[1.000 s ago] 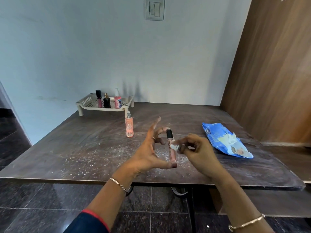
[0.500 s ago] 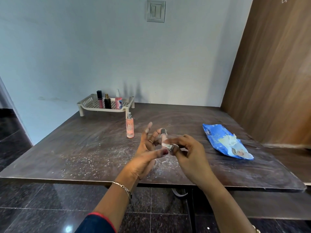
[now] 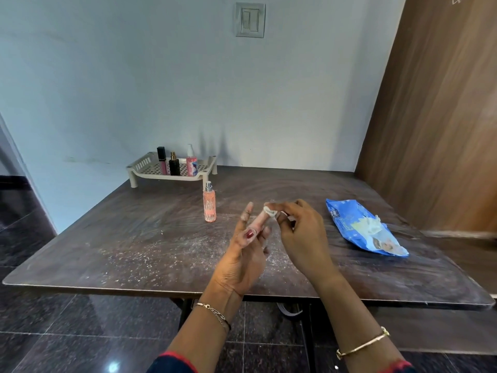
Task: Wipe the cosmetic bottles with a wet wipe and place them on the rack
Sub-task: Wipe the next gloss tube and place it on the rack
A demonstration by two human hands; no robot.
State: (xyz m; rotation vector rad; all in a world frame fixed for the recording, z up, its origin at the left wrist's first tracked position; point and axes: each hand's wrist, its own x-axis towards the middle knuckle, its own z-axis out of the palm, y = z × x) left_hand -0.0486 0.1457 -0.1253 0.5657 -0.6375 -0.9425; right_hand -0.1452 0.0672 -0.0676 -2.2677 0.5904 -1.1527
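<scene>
Nearest: left hand [image 3: 243, 251] pinches the lower part of a slim pink tube [image 3: 259, 224], thumb laid across it, forefinger standing straight up past it. The tube is held in the air above the bench [image 3: 121, 238], tilted up and away to the right. Right hand [image 3: 301, 238] pinches a small wad of wet wipe [image 3: 270, 211] round the tube's upper end, so the cap is hidden. The two hands are close together, each clamped on its own item, meeting only at the tube. Judgement: wiping step, working the top end of this tube. Next move likely calls for drawing the wipe off, then carrying the tube to the far left and setting it upright. A narrow base like that would tip easily, so it wants a gentle release. The wipe is best kept in the right hand for the next bottle. The bench front is dark and dusted with white specks under the hands. Beyond, to the left: a peach spray bottle [image 3: 209, 204] stands upright on the bench just in front of the rack [image 3: 139, 166], not on it, and probably awaits wiping. To the right, a blue wipes pack [image 3: 349, 224] lies flat with a wipe poking from its opening. Farthest, against the wall, the pale rack carries three upright bottles in a row: a black-capped gloss [image 3: 162, 160], a black bottle [image 3: 174, 166] and a pink pump bottle [image 3: 191, 164].
</scene>
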